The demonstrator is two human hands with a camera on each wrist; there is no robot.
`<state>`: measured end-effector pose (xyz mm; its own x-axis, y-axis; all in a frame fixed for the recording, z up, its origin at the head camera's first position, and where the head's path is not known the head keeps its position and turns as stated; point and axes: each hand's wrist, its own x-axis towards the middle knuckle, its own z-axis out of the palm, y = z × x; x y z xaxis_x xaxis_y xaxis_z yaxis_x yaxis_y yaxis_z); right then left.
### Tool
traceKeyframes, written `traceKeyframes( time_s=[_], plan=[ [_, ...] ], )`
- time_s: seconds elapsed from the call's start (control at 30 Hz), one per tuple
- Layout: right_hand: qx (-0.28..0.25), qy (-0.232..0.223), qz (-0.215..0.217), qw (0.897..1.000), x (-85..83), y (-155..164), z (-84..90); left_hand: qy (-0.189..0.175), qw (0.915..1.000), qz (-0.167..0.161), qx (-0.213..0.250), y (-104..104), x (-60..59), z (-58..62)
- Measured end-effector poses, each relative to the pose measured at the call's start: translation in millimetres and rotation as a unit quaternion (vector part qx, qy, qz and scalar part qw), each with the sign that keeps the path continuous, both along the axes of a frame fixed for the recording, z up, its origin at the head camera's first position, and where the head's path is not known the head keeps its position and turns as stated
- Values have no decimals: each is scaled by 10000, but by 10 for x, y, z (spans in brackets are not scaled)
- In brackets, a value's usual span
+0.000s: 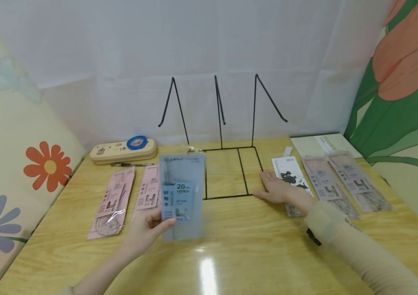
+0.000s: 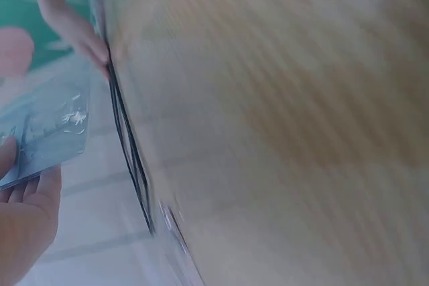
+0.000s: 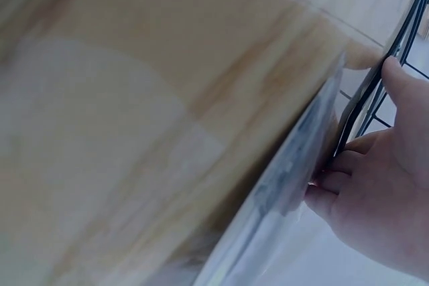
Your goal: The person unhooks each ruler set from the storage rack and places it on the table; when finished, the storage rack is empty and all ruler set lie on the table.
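My left hand point(image 1: 147, 229) pinches a blue ruler-set packet point(image 1: 183, 196) by its lower left edge, thumb in front. The packet is held upright above the table, and its label reads 20. In the left wrist view that packet point(image 2: 50, 125) is tilted, with the left hand point(image 2: 30, 226) under it. A black wire rack point(image 1: 243, 172) stands at the back, with several bent prongs rising from a flat base. Resting at the base's right side, my right hand point(image 1: 276, 189) touches the wire with spread fingers. The right wrist view shows its thumb point(image 3: 395, 82) against the black wire.
Pink ruler-set packets point(image 1: 111, 205) lie on the left. A cream pencil case point(image 1: 124, 152) with a blue tape roll point(image 1: 136, 142) and a pen point(image 1: 131, 164) sit behind them. On the right are a cat-print packet point(image 1: 290, 172), greyish-pink packets point(image 1: 326, 186) and a pale notebook point(image 1: 326, 144).
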<state>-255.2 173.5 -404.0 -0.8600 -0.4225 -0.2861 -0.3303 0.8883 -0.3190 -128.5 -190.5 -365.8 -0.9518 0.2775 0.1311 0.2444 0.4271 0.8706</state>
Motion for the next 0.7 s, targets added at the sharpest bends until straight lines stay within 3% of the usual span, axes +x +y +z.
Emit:
traceKeyframes(
  time_s=[0.13, 0.27, 0.33, 0.43, 0.53, 0.7],
  plan=[
    [27, -25, -23, 10000, -7, 8, 1, 140, 9969, 589, -495, -452, -10, 13],
    [19, -45, -27, 10000, 0, 8, 10, 291, 9806, 1394, -1347, -956, -90, 94],
    [11, -56, -17, 10000, 7, 6, 26, 75, 9700, 1635, -1798, -1232, -147, 158],
    [18, -70, -9, 10000, 17, 2, 51, -448, 9581, 1687, -2271, -1634, -233, 232],
    [12, -76, -18, 10000, 24, -2, 71, -1088, 9512, 1454, -2497, -1960, -295, 274],
    [14, -101, -31, 9999, 35, -3, 74, -1970, 9374, 1162, -2625, -2283, -358, 273]
  ],
)
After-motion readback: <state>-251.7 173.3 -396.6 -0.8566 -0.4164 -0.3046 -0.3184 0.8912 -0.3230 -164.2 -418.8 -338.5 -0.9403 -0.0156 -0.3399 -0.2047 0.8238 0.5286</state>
